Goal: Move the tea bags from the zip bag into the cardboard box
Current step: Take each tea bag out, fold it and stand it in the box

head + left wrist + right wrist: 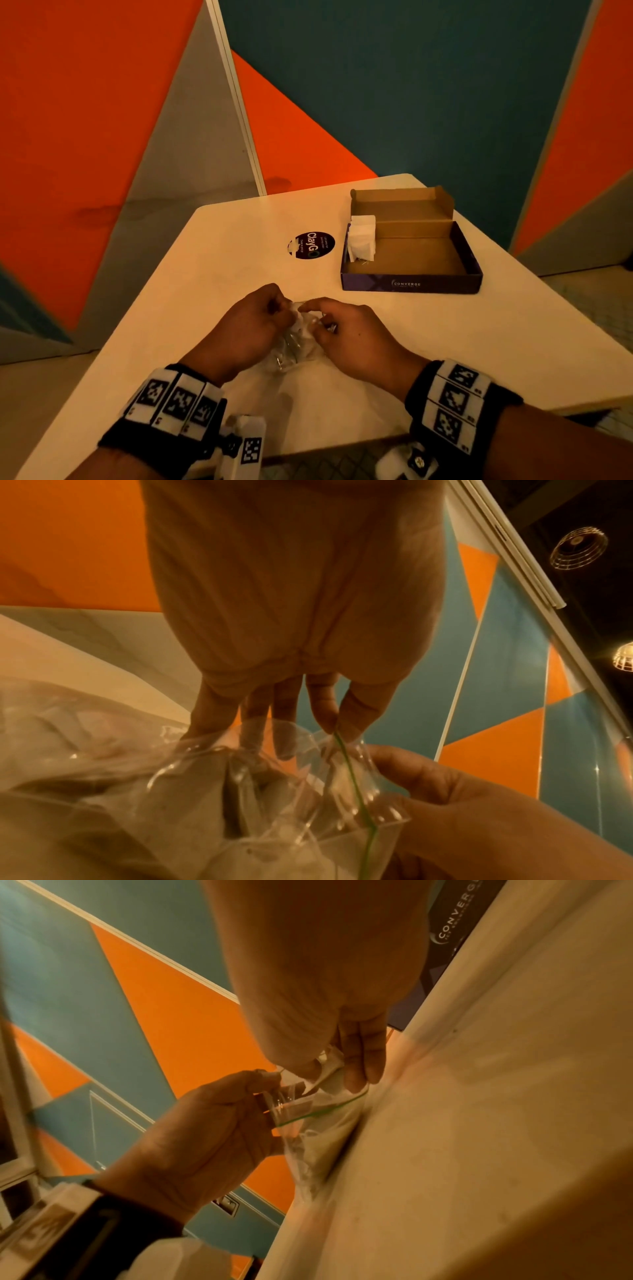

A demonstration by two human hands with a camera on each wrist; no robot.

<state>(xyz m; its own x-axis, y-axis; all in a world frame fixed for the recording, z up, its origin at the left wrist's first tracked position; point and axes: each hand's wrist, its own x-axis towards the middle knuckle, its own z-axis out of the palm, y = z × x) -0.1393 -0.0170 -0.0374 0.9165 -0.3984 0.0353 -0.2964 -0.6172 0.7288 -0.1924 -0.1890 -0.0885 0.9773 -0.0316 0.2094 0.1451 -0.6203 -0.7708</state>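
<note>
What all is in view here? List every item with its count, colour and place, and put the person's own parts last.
table: one, cream-white, under everything.
cardboard box: one, dark outside with CONVERGE lettering, brown inside, lid open, far right of the table.
tea bags in the box: a small white stack, count unclear, at the box's left wall.
zip bag: one, clear with a green seal line, on the table between both hands, holding more pale tea bags.
round sticker: one, dark with ClayGo lettering, left of the box.
wall panels: orange, teal and grey, behind the table.
wrist bands: two, black with white markers.
left hand: pinches the bag's mouth.
right hand: pinches a white tea bag at the mouth.
</note>
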